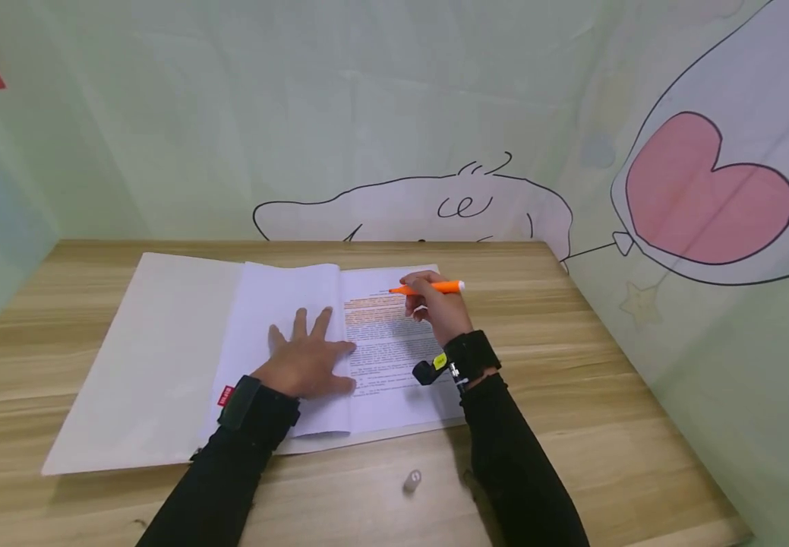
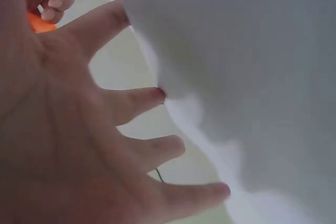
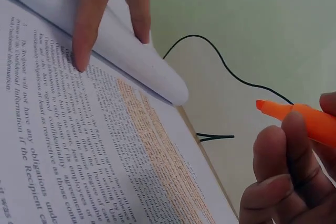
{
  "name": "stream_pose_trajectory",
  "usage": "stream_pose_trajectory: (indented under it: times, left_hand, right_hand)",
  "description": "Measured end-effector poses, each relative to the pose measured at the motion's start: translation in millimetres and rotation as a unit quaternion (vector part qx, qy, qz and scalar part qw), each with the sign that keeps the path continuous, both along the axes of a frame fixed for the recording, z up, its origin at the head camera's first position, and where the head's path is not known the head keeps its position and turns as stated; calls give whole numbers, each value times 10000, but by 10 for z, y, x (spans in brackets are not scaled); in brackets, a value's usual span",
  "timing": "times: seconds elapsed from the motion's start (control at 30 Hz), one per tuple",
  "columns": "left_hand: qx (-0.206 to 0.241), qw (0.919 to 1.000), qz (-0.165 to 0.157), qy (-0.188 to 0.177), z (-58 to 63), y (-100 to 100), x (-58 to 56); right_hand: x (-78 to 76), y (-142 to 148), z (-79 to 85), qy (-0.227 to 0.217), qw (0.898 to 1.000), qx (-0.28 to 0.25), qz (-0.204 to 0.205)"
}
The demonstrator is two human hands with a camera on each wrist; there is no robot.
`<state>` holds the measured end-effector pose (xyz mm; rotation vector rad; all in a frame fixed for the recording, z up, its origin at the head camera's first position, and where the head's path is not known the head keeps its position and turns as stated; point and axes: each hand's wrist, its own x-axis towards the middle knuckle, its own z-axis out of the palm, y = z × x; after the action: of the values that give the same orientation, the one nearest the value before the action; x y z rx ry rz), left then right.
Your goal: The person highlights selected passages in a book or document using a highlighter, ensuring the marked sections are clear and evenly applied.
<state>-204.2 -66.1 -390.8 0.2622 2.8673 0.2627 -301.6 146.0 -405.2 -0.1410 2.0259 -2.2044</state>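
Note:
My right hand (image 1: 440, 304) pinches an orange highlighter (image 1: 442, 287) above the upper part of a printed page (image 1: 387, 403). In the right wrist view the highlighter's orange tip (image 3: 261, 105) is uncapped and held off the paper. Orange marking (image 3: 157, 145) covers several lines near the top of the text. My left hand (image 1: 308, 363) lies with fingers spread on the folded-over white sheet (image 1: 291, 285), its thumb and index finger reaching the printed page. In the left wrist view its straight fingertips press along the white paper (image 2: 252, 77).
A pale open folder cover (image 1: 141, 349) with a small red label (image 1: 225, 396) extends left under the pages. A small greyish cap (image 1: 411, 481) lies on the wooden table (image 1: 339, 501) near the front. Behind stands a pale curtain (image 1: 339, 99) with line drawings and a pink heart.

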Motion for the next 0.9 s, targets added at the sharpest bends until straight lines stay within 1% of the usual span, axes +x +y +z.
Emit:
stream_pose_trajectory:
  times: [0.03, 0.1, 0.13, 0.23, 0.3, 0.37, 0.43, 0.57, 0.67, 0.73, 0.8, 0.9]
  left_hand:
    - [-17, 10000, -33, 56, -8, -4, -9]
    - [18, 9999, -30, 144, -30, -14, -24]
    - [51, 9997, -7, 229, -43, -17, -29]
    - [41, 9973, -28, 727, -73, -15, -36]
    - [26, 9951, -6, 993, -86, -15, -32]
    - [-16, 9939, 44, 1101, -92, -22, -25]
    - [-6, 9952, 132, 968, -92, -35, -16]
    - [104, 9984, 287, 473, -73, -44, -9]
    - [158, 9991, 370, 113, -48, -20, 1]
    - [136, 9991, 405, -19, -33, 11, 17]
    - [59, 9991, 421, -66, -22, 48, 33]
    - [-94, 9988, 462, -90, 4, 119, 69]
  right_hand:
    - [-1, -14, -18, -41, 9999, 147, 32]
    - [-8, -25, -59, -172, 9996, 233, 78]
    - [-15, -24, -82, -275, 9994, 182, 112]
    - [-40, 0, -154, -712, 9971, -155, 206]
    - [-56, 19, -196, -1004, 9939, -366, 261]
    - [-69, 28, -225, -1150, 9919, -447, 295]
    - [-80, 26, -243, -1122, 9924, -410, 307]
    - [-101, 16, -263, -928, 9949, -208, 335]
    - [-115, 21, -269, -868, 9955, -90, 371]
    - [-117, 25, -263, -889, 9954, -21, 361]
    - [-101, 15, -244, -906, 9954, 117, 296]
    - [-59, -39, -205, -810, 9949, 546, 256]
